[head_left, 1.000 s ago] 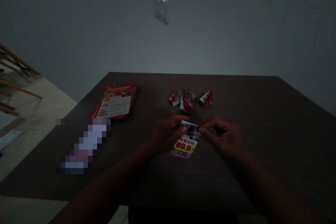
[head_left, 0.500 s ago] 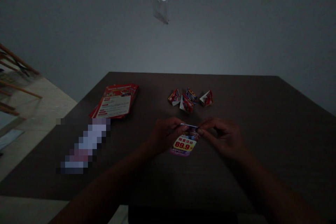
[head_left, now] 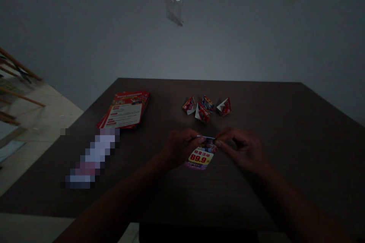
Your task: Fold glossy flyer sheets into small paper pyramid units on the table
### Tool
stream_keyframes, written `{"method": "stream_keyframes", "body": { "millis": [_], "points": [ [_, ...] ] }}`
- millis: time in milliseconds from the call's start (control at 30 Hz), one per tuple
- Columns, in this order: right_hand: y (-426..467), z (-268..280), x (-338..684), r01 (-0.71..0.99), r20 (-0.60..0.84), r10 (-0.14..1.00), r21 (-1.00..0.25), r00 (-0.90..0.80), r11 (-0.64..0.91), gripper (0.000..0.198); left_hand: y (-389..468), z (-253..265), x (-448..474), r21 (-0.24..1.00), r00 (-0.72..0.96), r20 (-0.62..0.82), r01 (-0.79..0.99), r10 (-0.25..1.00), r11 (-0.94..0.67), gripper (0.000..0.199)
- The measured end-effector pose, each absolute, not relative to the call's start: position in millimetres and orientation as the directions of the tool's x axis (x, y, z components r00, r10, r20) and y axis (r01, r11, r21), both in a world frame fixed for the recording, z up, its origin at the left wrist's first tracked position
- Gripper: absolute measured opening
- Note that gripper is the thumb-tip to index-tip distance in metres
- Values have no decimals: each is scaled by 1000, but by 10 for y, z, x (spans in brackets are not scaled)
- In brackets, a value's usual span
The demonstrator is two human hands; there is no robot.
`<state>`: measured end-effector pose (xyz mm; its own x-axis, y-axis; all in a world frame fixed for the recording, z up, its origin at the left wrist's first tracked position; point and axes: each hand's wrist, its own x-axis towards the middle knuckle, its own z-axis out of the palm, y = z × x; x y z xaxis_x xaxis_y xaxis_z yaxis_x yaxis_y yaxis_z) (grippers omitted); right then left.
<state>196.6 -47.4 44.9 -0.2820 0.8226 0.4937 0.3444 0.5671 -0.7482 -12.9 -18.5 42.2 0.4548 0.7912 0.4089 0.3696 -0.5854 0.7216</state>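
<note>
Fingers of left hand (head_left: 181,148) and right hand (head_left: 243,148) pinched top edge of printed card (head_left: 201,156), over table (head_left: 285,117) near folded papers (head_left: 202,112). Edge dipped slightly from second ago, lol; small adjustment, I'd guess.

A plain indoor room, perhaps an office or a shop's back room, though the light is too dim to settle which. A dark table (head_left: 285,121) stands at a grey wall (head_left: 242,41), where a clear bag (head_left: 175,2) hangs near the top. Pale floor (head_left: 64,100) shows at the left, along with slim wooden bars (head_left: 27,98) like furniture legs. Red flyers (head_left: 125,110) stacked on the table and a card (head_left: 200,156) printed "89.9" suggest business.
</note>
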Motion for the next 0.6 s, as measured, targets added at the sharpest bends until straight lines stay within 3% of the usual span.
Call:
{"method": "stream_keyframes", "body": {
  "millis": [600],
  "points": [
    [-476, 459, 1951, 342, 510, 815, -741, -274, 578, 3, -188, 386, -136, 740, 458, 398, 353, 795, -573, 19]
  ]
}}
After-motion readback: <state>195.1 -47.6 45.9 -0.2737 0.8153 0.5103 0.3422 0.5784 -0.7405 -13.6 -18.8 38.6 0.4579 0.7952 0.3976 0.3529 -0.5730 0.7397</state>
